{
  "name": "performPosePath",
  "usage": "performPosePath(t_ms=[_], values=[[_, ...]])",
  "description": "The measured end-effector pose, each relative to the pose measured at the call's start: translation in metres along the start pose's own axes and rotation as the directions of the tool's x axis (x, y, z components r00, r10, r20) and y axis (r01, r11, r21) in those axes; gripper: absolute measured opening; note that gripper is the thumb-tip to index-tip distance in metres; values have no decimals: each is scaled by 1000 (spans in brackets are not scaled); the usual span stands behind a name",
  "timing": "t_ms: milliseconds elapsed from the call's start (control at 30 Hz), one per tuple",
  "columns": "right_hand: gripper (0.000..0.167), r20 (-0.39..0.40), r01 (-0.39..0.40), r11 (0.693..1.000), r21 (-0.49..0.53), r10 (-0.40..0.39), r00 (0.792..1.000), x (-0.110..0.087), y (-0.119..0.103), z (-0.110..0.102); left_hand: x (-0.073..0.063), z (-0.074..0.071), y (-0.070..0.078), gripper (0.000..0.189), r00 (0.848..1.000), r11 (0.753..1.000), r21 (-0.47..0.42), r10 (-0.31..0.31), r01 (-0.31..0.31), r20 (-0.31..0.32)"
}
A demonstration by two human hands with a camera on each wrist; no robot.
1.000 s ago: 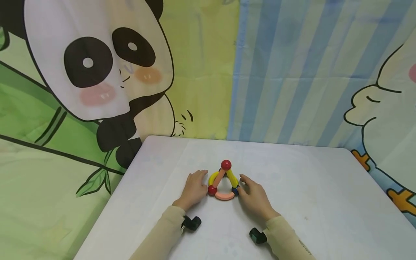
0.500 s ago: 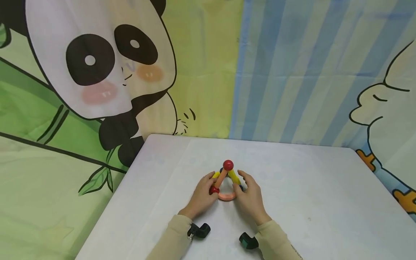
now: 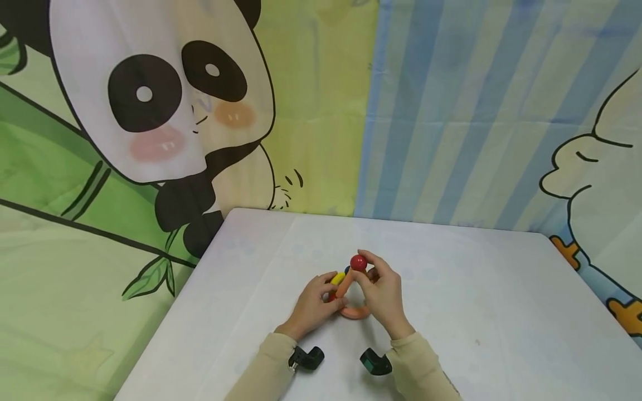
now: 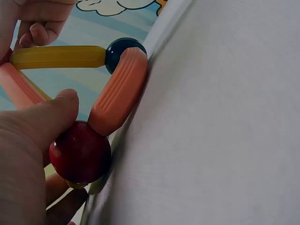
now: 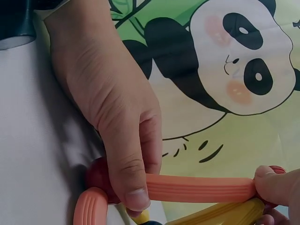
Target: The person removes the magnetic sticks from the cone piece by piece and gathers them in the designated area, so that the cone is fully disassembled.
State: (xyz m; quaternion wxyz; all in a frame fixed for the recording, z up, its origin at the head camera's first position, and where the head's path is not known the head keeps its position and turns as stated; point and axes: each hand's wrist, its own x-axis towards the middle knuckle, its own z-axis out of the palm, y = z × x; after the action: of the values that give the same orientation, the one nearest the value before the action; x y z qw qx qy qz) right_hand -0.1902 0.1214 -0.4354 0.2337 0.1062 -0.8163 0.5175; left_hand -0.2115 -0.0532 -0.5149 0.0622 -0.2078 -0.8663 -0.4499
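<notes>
Pyramid (image 3: 345,284), left hand (image 3: 310,307) gripping base (image 4: 80,152), right hand (image 3: 386,292) apex (image 3: 358,263)

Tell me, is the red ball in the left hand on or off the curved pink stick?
On: in the left wrist view, the curved pink stick meets the red ball without a visible gap.

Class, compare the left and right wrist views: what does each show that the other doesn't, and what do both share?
Only left wrist: the blue backdrop with its white outlined figure.
Only right wrist: the panda drawing and a dark device at the left wrist.
Both: the left hand pinching the lower red ball, the right hand, peach sticks, the white tabletop.
</notes>
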Motion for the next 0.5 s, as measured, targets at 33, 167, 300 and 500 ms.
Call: performPosePath(t_ms=[33,167,300,500], values=[[43,2,-8,1000,-3,8,1000,0,1,0,0,0,0,23,1000,1000,5,7,-7,0],[39,20,-46,999,10,46,999,1,1,0,-1,0,-1,26,1000,1000,3,14,-14,-14],[37,39,-89,995,44,88,995,2,1,0,0,0,-2,27,1000,1000,-10,12,-12,-26],[34,66,-159,982,103,153,986,4,4,-2,0,0,-2,24,999,999,-39,-19,17,-28]])
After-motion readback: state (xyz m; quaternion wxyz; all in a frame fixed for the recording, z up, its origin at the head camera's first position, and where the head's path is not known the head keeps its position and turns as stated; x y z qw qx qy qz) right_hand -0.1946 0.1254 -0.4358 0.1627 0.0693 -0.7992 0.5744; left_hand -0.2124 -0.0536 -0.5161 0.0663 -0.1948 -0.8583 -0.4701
